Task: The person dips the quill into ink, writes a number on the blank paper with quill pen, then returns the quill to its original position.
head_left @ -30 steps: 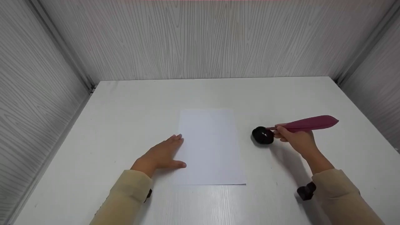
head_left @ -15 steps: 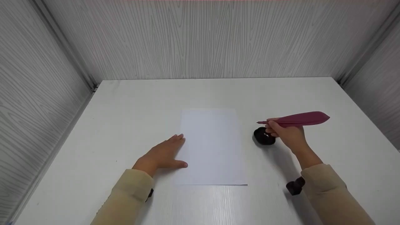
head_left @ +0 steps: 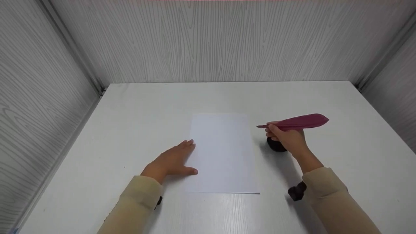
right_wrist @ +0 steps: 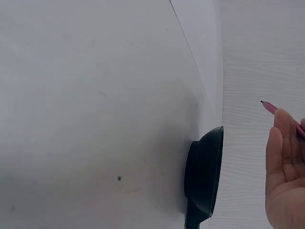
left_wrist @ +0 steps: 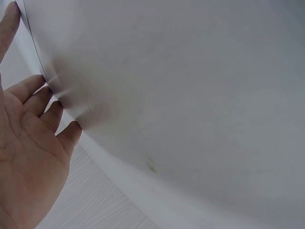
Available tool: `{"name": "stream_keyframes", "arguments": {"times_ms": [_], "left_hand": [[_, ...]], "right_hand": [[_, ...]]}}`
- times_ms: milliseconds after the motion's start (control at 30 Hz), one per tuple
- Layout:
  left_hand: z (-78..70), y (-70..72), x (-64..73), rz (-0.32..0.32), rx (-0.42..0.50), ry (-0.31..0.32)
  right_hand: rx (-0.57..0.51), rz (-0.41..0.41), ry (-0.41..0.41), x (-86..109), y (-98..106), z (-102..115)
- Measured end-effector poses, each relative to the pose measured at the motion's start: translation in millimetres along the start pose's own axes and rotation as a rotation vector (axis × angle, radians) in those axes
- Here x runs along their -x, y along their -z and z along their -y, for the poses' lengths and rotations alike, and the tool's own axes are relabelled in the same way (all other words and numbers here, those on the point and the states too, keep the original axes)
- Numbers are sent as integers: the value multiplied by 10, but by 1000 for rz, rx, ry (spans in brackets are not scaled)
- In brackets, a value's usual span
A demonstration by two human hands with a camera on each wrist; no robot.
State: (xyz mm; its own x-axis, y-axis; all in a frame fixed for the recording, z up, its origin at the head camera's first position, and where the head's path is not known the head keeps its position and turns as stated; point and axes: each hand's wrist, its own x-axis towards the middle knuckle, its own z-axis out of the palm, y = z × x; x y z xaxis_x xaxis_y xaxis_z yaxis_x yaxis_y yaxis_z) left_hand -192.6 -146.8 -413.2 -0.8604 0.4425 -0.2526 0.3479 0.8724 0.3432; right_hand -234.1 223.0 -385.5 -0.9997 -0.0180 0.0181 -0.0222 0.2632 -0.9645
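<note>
A sheet of white paper (head_left: 222, 152) lies flat on the table. My left hand (head_left: 172, 159) rests at its left edge, thumb apart from the fingers; in the left wrist view the fingertips (left_wrist: 71, 129) touch down along that edge. My right hand (head_left: 289, 138) pinches a dark red feather pen (head_left: 305, 122) near its point, with the feather trailing to the right. In the right wrist view the pen's tip (right_wrist: 268, 106) points past the fingers, above the table. Below the hand stands a small black bowl (head_left: 275, 146), partly hidden by it, and seen side-on as a black bowl (right_wrist: 202, 174) in the right wrist view.
The white tabletop (head_left: 156, 110) runs back to a pale wood-grain wall (head_left: 211, 42), with side walls at left and right. Both forearms wear beige sleeves (head_left: 136, 198), and a black device (head_left: 297, 191) sits under the right wrist.
My right hand has lifted the feather pen out of the black bowl and carried it left toward the paper. My left hand has stayed at the paper's edge.
</note>
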Motion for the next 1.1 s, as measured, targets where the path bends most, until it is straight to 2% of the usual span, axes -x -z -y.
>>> {"name": "stream_keyframes", "arguments": {"times_ms": [333,767,1100], "left_hand": [[-8,6,-4,5,-12,12],[-4,5,21,-6,1,-11],[-8,3,17,-5,1,2]], "right_hand": [[30,31,-25,-49,-184,13],[26,55,-62,-126,-420,1],[48,93,-61,-168,-547,-1]]}}
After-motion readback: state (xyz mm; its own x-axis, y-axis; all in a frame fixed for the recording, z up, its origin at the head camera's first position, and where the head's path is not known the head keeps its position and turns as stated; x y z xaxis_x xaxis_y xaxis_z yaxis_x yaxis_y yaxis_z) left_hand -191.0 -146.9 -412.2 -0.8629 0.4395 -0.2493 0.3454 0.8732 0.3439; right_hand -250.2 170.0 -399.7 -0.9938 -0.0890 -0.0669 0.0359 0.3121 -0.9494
